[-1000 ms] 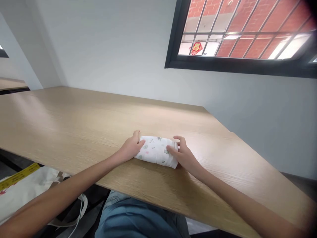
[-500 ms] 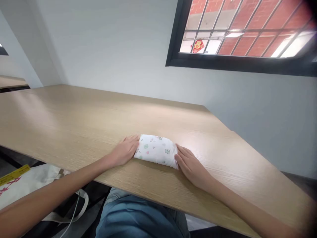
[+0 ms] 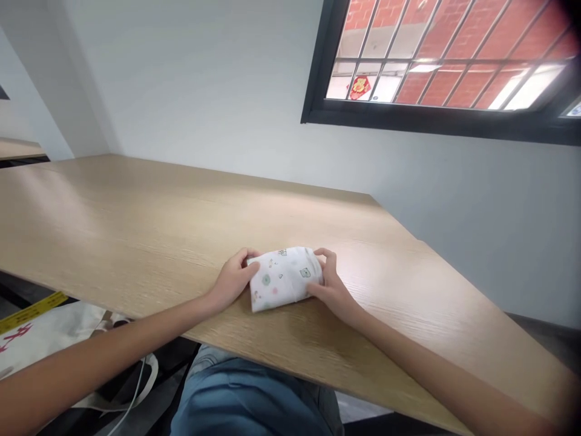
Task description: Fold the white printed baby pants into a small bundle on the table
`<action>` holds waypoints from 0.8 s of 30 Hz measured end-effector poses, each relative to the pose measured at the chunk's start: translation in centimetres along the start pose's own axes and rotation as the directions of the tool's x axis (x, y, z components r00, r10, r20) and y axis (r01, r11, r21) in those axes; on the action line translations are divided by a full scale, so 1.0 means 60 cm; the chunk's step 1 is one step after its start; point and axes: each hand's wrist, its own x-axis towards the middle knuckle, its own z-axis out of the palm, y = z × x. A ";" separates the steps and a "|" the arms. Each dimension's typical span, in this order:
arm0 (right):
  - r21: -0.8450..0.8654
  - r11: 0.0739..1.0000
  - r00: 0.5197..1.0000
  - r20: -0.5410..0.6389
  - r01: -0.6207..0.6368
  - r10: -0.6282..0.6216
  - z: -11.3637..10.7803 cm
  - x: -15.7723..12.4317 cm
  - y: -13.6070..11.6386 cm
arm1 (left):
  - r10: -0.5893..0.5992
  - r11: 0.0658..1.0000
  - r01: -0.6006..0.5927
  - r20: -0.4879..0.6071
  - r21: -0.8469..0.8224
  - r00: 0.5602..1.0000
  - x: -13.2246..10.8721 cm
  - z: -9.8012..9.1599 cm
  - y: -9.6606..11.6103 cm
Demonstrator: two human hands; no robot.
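A folded white cloth [image 3: 285,280] with small printed bears, hearts and dots is at the near side of the wooden table [image 3: 218,200]. My left hand [image 3: 236,275] pinches its left end, thumb on top and fingers behind the far edge. At the opposite end, my right hand [image 3: 330,284] grips the cloth between thumb and curled fingers. The cloth is tilted, its left end lower toward me. Whether its underside still touches the tabletop I cannot tell.
Below the table's left front edge is a white tote bag [image 3: 59,339] with a yellow strip [image 3: 31,312] and a thin white cable [image 3: 136,387]. Behind the table rises a pale wall [image 3: 204,91] with a dark-framed, barred window [image 3: 422,115].
Both hands have gone from resting flat against the cloth's ends to gripping them. The cloth has turned slightly, its left end coming nearer to me, and looks a little shorter.
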 end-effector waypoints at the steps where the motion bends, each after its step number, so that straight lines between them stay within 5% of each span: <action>1: 0.017 1.000 1.000 0.009 -0.006 0.006 -0.004 0.014 0.006 | 0.000 1.000 -0.001 -0.013 -0.009 1.000 -0.017 0.001 0.003; 6: 0.027 1.000 0.998 0.058 0.013 -0.014 -0.016 0.084 0.035 | -0.060 0.998 0.060 0.009 0.017 0.998 -0.094 0.008 0.023; 10: -0.236 0.962 0.985 -0.068 0.136 -0.156 -0.008 0.085 0.034 | -0.104 0.994 0.104 0.039 -0.009 0.994 -0.111 0.010 0.027; 12: -0.456 0.835 0.914 -0.101 0.309 -0.393 0.000 0.060 0.024 | -0.149 0.988 0.149 0.028 -0.027 0.989 -0.103 0.005 0.024; 14: -0.593 0.650 0.830 0.058 0.475 -0.554 0.012 0.030 0.012 | -0.200 0.979 0.203 0.074 -0.032 0.977 -0.090 -0.001 0.022; 18: -0.731 0.412 0.827 0.384 0.544 -0.410 0.043 -0.008 -0.014 | -0.241 0.970 0.238 0.268 0.045 0.933 -0.062 -0.006 0.024; 24: -0.879 0.081 0.879 0.459 0.470 -0.129 0.071 -0.013 -0.062 | -0.234 0.972 0.226 0.391 0.065 0.890 -0.040 0.024 0.026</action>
